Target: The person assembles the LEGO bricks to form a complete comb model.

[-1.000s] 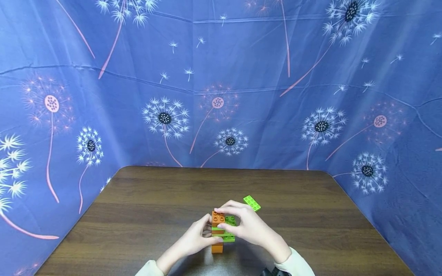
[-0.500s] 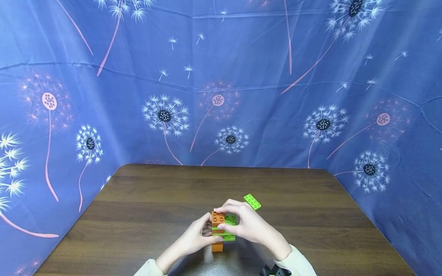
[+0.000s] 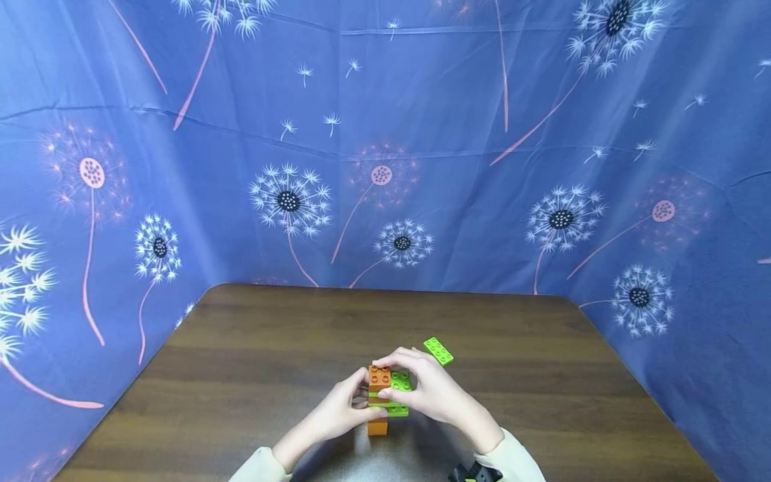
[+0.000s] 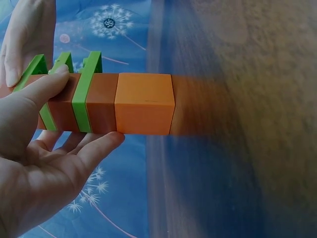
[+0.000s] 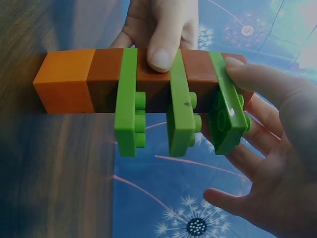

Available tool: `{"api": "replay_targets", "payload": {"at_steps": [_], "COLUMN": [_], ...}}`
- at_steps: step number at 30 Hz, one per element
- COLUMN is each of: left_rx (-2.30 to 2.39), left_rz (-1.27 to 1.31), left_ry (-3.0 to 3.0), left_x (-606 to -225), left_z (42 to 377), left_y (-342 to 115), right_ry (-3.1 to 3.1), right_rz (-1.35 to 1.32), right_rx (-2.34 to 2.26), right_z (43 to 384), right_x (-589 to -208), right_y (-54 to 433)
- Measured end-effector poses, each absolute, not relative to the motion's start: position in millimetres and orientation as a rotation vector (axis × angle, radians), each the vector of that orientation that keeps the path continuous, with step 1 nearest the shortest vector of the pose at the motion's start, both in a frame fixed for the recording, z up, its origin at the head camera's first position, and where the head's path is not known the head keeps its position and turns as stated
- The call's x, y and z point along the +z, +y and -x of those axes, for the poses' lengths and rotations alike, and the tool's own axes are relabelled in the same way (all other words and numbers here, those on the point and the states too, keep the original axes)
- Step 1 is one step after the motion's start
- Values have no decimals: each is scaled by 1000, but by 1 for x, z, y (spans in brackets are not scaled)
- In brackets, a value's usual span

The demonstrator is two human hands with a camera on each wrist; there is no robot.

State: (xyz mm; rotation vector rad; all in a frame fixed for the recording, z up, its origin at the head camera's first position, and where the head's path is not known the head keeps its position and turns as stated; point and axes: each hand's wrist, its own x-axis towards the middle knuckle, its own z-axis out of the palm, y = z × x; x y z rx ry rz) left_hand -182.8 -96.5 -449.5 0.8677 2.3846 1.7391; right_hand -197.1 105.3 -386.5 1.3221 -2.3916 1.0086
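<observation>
A tower of toy building bricks stands upright on the table, with an orange brick at its foot. Above that, brown bricks alternate with three thin green plates, which jut out to the right. My left hand grips the tower's middle, thumb on the near face and fingers behind. At the top, my right hand holds the uppermost brown brick and green plate between thumb and fingers. In the right wrist view its thumb lies on the top green plate.
A loose light-green plate with studs lies behind my right hand on the wooden table. A blue cloth with dandelion prints hangs around the table's far and side edges. Something black shows below my right sleeve.
</observation>
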Motion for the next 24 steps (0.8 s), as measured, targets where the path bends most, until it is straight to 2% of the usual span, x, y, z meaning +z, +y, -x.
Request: {"api": "replay_targets", "payload": {"at_steps": [5,14,24], "left_rx": [1779,1794,1804], "left_rz": [-881,-916,-867], "left_ry": [2347,2315,2333], "left_x": [-451,-458,-452], "left_z": [182,177,178], "left_y": [-96,-93,-94], "right_ry": [-2407,-2306,-2406], "right_rz": [-1293,-1402,-1017], "right_rx": [1014,991,1039], "right_z": [198,195,214], "right_x": [-391,-401,-394], "right_y": [106,111,144]}}
